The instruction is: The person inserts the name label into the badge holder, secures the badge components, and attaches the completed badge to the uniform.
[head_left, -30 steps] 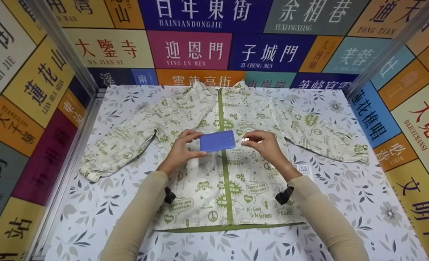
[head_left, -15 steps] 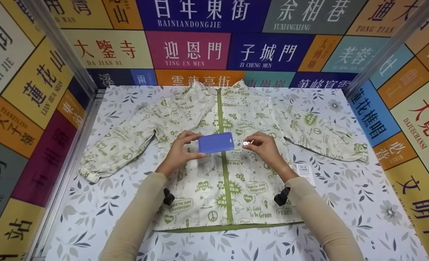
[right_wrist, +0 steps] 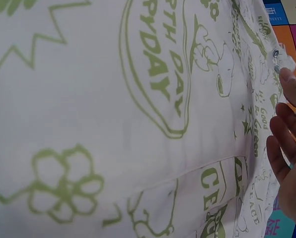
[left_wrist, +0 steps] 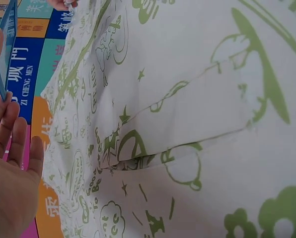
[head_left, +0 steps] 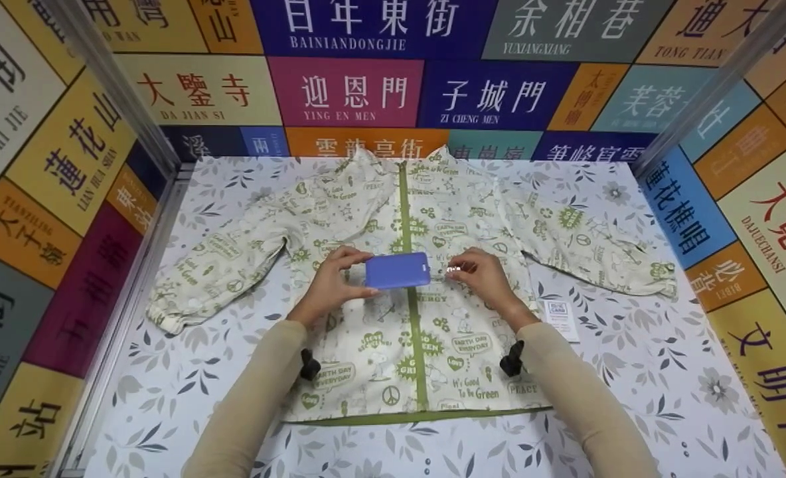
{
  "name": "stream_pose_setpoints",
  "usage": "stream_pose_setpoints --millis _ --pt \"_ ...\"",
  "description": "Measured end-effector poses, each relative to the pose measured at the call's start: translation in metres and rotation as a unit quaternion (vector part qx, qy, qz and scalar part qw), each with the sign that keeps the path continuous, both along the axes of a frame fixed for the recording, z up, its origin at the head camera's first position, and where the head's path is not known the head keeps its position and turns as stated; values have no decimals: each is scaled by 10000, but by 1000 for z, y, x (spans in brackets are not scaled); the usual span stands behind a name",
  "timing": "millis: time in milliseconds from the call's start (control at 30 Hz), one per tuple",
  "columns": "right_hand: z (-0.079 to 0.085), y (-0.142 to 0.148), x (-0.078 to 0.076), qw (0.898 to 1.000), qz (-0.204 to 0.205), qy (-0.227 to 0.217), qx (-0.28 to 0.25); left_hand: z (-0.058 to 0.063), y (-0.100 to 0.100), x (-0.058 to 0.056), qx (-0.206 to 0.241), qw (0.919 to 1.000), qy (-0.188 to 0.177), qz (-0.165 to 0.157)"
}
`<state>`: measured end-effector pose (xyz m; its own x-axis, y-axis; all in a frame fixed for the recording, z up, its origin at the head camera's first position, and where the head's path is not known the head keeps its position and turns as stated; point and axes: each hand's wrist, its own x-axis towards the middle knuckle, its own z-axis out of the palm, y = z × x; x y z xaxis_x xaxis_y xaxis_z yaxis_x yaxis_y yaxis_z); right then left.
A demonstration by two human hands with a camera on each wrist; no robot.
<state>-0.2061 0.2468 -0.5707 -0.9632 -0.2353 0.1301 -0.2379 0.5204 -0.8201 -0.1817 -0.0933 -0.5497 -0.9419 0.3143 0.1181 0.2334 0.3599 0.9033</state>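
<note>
In the head view my left hand (head_left: 330, 285) pinches a flat purple card holder (head_left: 397, 271) at its left end, thumb below and fingers above. A small slot shows near the holder's right edge. My right hand (head_left: 487, 277) pinches a small shiny clear piece (head_left: 454, 269) just right of the holder, with a gap between the two. What kind of piece it is, I cannot tell. Both hands are over a white jacket (head_left: 373, 358) with green print, spread flat with its sleeves out. In the right wrist view the clear piece (right_wrist: 285, 58) shows beyond the thumb.
A white printed card (head_left: 561, 321) lies on the leaf-patterned table (head_left: 658, 372), partly beside the jacket's right side. Walls covered with coloured sign panels (head_left: 346, 91) enclose the back and both sides, with metal posts (head_left: 114, 86) at the corners.
Both hands have come slightly lower in the head view, carrying the purple card holder and the clear piece. They stay apart. More of the white card shows beside the right forearm.
</note>
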Motion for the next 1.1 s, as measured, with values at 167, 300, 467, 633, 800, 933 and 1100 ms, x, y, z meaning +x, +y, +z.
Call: stream_pose_setpoints --millis 167,300,467,633,800,933,1100 --pt "-3 1 -2 9998 116 24 164 -1 1 0 -66 10000 -3 -15" --pt "-3 3 -3 9995 102 -48 281 -1 2 0 -107 9999 56 -17" --pt "-4 5 -4 9985 89 37 548 -1 2 1 -100 9999 24 2" --pt "-5 6 -3 9978 116 56 645 -1 2 2 -48 10000 -5 -20" --pt "-6 8 -2 9977 207 -130 636 -1 2 3 -111 9999 46 -43" --pt "-6 10 -2 9964 272 -172 787 -2 3 4 -58 9999 0 -82" --pt "-5 10 -2 9958 275 -280 830 -3 3 4 -116 9999 17 -64"
